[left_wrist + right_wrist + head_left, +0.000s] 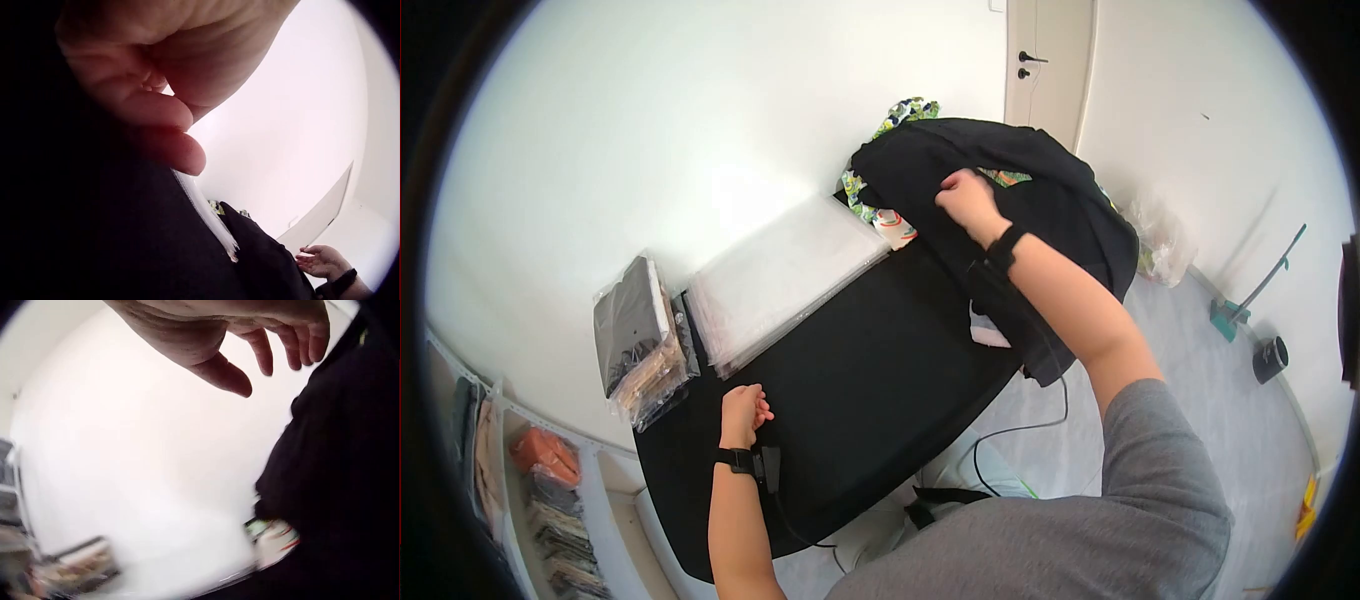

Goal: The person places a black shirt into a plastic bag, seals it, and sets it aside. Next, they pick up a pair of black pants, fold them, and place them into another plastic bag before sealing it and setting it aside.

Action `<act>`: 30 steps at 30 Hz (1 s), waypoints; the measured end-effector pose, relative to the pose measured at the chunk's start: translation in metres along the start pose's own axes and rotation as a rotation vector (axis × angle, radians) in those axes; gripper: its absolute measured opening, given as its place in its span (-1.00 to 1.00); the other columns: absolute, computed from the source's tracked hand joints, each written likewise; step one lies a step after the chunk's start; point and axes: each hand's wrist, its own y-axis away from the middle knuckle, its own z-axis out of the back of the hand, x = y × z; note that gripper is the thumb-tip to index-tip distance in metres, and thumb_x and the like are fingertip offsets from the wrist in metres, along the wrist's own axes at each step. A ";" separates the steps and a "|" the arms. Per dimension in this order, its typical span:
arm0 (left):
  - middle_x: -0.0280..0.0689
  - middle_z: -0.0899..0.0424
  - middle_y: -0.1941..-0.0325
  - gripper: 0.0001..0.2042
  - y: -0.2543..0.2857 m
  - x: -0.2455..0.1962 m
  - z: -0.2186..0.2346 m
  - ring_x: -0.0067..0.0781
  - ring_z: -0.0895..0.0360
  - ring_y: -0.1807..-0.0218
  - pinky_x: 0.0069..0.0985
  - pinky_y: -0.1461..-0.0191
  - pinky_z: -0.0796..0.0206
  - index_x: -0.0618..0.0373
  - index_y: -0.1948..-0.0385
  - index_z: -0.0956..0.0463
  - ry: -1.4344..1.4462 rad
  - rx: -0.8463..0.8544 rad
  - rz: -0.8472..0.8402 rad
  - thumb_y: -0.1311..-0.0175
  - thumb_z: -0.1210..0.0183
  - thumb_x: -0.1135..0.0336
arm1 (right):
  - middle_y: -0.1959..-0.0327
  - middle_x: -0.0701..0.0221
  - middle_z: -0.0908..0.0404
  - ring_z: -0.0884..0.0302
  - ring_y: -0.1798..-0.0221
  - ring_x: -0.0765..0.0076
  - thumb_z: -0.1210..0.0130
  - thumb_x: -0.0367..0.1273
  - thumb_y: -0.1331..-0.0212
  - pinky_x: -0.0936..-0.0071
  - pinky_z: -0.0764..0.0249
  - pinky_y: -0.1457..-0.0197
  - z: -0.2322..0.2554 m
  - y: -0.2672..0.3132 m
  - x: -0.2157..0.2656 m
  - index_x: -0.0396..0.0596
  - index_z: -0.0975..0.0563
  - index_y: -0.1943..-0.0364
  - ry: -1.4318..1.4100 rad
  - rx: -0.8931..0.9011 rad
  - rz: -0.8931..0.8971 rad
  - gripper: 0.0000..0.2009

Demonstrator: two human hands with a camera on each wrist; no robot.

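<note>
My right hand (972, 205) hovers over a heaped black garment (1040, 240) at the far right of the table. In the right wrist view its thumb and fingers (228, 375) are apart and loosely bent, with nothing between them. Colourful patterned fabric (912, 112) shows at the garment's edges. Down at the table's near left, my left hand (745, 415) is held low over the black tabletop (850, 360). Its fingers (162, 112) hang loosely curled and hold nothing. A stack of clear plastic bags (790, 270) lies flat between the two hands, against the wall.
Folded garments in clear packaging (635, 330) are piled at the table's left end. Shelves (610, 490) with bagged clothes stand at lower left. A cable (1020, 428) trails from my right wrist. On the floor at right are a dustpan (1225, 318) and a bin (1270, 358).
</note>
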 end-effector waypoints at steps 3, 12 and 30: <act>-0.34 -0.46 0.71 -0.84 0.003 -0.002 -0.002 -0.54 -0.43 0.76 -0.73 0.74 -0.15 0.17 0.54 -0.42 -0.004 -0.008 -0.019 -0.19 -0.02 0.32 | 0.16 0.10 -0.53 -0.43 0.01 -0.08 -0.06 -0.32 0.05 0.12 -0.40 -0.06 0.024 -0.027 -0.005 -0.17 -0.51 0.27 0.378 -0.283 -0.040 -0.74; -0.30 -0.46 0.72 -0.85 0.000 0.002 -0.001 -0.50 -0.44 0.77 -0.71 0.75 -0.14 0.21 0.55 -0.41 0.021 0.002 -0.065 -0.14 -0.02 0.35 | 0.22 0.20 -0.62 -0.56 0.13 0.11 -0.17 -0.34 -0.01 0.20 -0.45 0.01 0.028 -0.072 -0.045 -0.21 -0.57 0.25 -0.189 0.147 -0.218 -0.75; -0.32 -0.49 0.67 -0.86 0.006 0.000 -0.015 -0.52 -0.46 0.74 -0.69 0.70 -0.21 0.19 0.48 -0.45 -0.085 0.056 -0.078 -0.14 -0.05 0.32 | 0.36 0.59 -0.44 -0.35 0.28 0.63 -0.23 -0.35 -0.01 0.69 -0.26 0.15 0.198 0.158 0.022 -0.08 -0.45 0.37 -1.192 0.643 -0.072 -0.81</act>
